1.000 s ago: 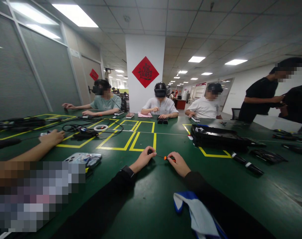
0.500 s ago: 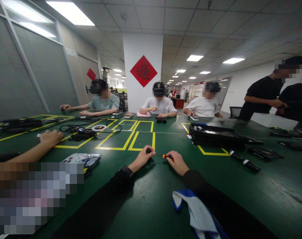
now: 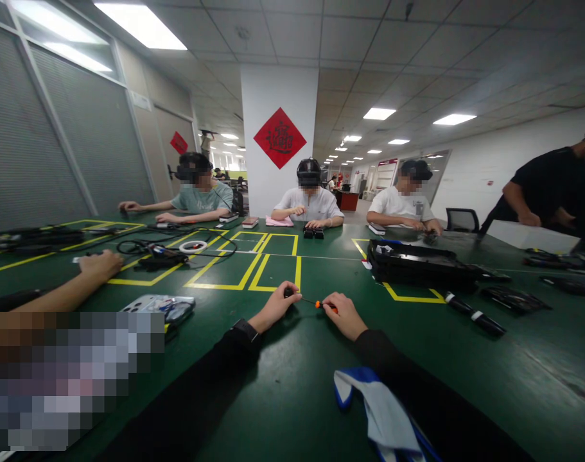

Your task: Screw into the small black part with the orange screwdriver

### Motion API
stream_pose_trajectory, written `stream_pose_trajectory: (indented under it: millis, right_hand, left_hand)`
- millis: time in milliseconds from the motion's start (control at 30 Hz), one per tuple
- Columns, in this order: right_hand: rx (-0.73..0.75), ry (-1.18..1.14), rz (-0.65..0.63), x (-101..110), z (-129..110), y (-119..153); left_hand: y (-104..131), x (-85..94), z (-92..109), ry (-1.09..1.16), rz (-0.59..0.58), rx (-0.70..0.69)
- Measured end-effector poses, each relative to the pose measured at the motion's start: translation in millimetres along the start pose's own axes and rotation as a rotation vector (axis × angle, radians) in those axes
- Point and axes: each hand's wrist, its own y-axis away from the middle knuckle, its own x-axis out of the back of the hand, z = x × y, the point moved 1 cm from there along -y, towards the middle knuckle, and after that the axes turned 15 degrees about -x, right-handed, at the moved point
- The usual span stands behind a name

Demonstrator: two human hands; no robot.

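Observation:
My right hand (image 3: 345,316) is closed on the handle of an orange screwdriver (image 3: 318,305). The screwdriver's thin shaft points left toward my left hand (image 3: 275,309), whose fingers are wrapped round a small black part (image 3: 288,292). That part is mostly hidden by the fingers, so its kind does not show. The shaft's tip ends at the left fingertips; whether it touches the black part I cannot tell. Both hands are low over the green table (image 3: 282,398), just in front of the yellow tape outlines.
A blue-edged grey cloth (image 3: 388,410) lies beside my right forearm. Right of my hands are a black tray (image 3: 422,260) and a black tube (image 3: 475,314). A clear plastic pack (image 3: 160,307) and a co-worker's arm (image 3: 75,279) are on the left. Cables (image 3: 162,253) lie beyond.
My hands and the screwdriver hold nearly the same position. Across the table, the person on the right has brought both hands together; the standing person at far right has shifted and leans lower.

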Motion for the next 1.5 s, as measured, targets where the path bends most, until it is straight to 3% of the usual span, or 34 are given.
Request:
stream_pose_trajectory:
  millis: [333,633,933,1300,1500]
  right_hand:
    - [-0.066,-0.032,-0.017,-1,4,-2]
    - [-0.063,-0.099,-0.03,-3,5,-2]
    - [0.002,-0.148,-0.039,2,0,0]
    - [0.007,-0.114,-0.094,10,-13,10]
    - [0.128,-0.195,0.033,14,-17,9]
  left_hand:
    - [-2,0.1,1,-0.008,0.025,-0.06]
    - [-1,-1.4,0,0.023,0.004,0.014]
    - [-3,-1.1,-8,0.12,-0.061,-0.146]
    - [-3,-0.2,-6,0.077,-0.058,-0.159]
    - [-4,0.7,-6,0.083,-0.048,-0.164]
